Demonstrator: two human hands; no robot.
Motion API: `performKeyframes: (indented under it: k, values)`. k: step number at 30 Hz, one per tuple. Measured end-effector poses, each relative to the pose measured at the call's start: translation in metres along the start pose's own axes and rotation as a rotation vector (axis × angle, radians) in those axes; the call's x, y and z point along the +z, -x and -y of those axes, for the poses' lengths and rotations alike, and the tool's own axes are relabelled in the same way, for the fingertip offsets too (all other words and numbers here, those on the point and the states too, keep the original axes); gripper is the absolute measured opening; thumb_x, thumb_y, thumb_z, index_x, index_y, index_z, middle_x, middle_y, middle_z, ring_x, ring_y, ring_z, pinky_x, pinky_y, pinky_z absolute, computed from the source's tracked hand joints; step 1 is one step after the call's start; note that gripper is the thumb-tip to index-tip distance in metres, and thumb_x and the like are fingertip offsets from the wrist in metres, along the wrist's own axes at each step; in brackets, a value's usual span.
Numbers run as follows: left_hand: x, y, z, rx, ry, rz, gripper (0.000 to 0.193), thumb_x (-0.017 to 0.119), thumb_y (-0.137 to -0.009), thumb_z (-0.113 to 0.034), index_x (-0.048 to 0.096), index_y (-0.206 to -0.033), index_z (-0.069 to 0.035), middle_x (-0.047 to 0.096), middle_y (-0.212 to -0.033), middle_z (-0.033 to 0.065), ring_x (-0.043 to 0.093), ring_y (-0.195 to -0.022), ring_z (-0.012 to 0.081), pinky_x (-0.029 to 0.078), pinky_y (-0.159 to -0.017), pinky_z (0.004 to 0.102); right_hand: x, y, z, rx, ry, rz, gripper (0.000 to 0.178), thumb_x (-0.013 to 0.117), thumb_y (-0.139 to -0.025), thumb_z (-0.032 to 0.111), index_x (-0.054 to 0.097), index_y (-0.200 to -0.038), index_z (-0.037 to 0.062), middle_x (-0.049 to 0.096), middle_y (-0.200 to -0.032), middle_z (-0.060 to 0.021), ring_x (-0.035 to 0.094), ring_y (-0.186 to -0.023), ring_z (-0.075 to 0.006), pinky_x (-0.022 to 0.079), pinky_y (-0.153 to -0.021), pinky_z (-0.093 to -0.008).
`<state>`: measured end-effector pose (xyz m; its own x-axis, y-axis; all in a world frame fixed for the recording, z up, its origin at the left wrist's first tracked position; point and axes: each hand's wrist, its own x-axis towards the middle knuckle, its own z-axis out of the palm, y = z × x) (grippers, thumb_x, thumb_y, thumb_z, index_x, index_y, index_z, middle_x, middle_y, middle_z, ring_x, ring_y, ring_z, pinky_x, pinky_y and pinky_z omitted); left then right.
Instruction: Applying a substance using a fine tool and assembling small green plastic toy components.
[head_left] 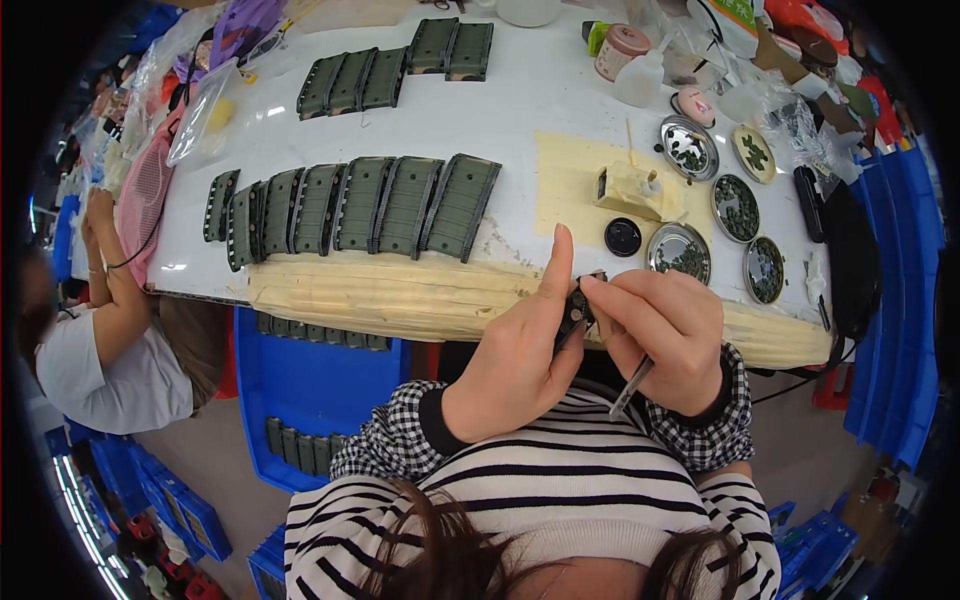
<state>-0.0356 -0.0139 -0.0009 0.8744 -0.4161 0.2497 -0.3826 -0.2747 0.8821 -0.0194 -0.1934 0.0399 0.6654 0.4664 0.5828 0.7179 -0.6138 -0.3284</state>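
My left hand (pixel 512 355) is at the near edge of the table, its index finger pointing up. Between its thumb and the other fingers is a small dark green part (pixel 574 312), mostly covered by the hands. My right hand (pixel 668 335) pinches at the top of this part with thumb and forefinger. A slim metal tool like tweezers (pixel 630 388) is tucked in the right hand, its end sticking out below. To the left, a row of curved dark green cases (pixel 390 205) lies on the white table; several more green cases (pixel 355 80) lie farther back.
Right of my hands are round metal dishes (pixel 737 208) with small dark green pieces, a black round lid (pixel 622 237) and a tape-wrapped block (pixel 635 190). Blue bins (pixel 330 400) with green cases stand below the table. A person (pixel 110 340) sits at left.
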Motion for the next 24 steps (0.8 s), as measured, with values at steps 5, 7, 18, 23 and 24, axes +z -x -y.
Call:
performKeyframes:
  k: [5,7,18,23,24]
  values:
    - [0.0022,-0.0008,0.0033,0.077,-0.028,-0.029,0.085,0.057,-0.083,0.008,0.007,-0.152,0.005,0.063,-0.109,0.0253,0.066,-0.093,0.0327,0.050,-0.082,0.0304,0.0045,0.0057,-0.0003,0.040,-0.045,-0.055,0.031,0.074,-0.067,0.000,0.069,-0.098,0.0009,0.064,-0.080,-0.0067,0.061,-0.060,-0.0190,0.046,-0.052,-0.0288]
    - [0.0020,-0.0019,0.0026,0.108,-0.047,-0.052,0.085,0.057,-0.083,0.008,0.007,-0.151,0.006,0.064,-0.109,0.0258,0.066,-0.093,0.0334,0.050,-0.083,0.0315,0.0067,0.0066,0.0012,0.053,-0.071,-0.118,0.030,0.075,-0.068,-0.001,0.069,-0.097,0.0010,0.064,-0.079,-0.0074,0.062,-0.061,-0.0202,0.047,-0.052,-0.0295]
    - [-0.0004,-0.0030,-0.0017,0.139,-0.150,-0.046,0.086,0.059,-0.078,0.011,0.011,-0.150,0.009,0.065,-0.107,0.0241,0.066,-0.086,0.0337,0.052,-0.079,0.0335,0.0034,0.0042,0.0058,0.169,-0.170,-0.053,0.025,0.073,-0.071,-0.003,0.069,-0.095,0.0009,0.065,-0.081,-0.0105,0.064,-0.063,-0.0236,0.049,-0.054,-0.0303]
    - [-0.0027,-0.0030,-0.0047,0.139,-0.202,-0.011,0.089,0.060,-0.074,0.012,0.012,-0.149,0.012,0.064,-0.113,0.0234,0.064,-0.084,0.0318,0.052,-0.077,0.0347,0.0038,0.0064,0.0066,0.224,-0.232,-0.050,0.025,0.073,-0.071,-0.004,0.069,-0.095,0.0008,0.065,-0.081,-0.0109,0.064,-0.064,-0.0235,0.050,-0.055,-0.0296]
    - [-0.0007,-0.0042,-0.0014,0.173,-0.196,-0.034,0.091,0.060,-0.071,0.012,0.012,-0.148,0.012,0.063,-0.114,0.0232,0.063,-0.082,0.0308,0.053,-0.076,0.0354,0.0034,0.0071,0.0074,0.235,-0.240,-0.057,0.025,0.073,-0.072,-0.005,0.069,-0.096,0.0008,0.065,-0.081,-0.0108,0.064,-0.064,-0.0231,0.050,-0.055,-0.0294]
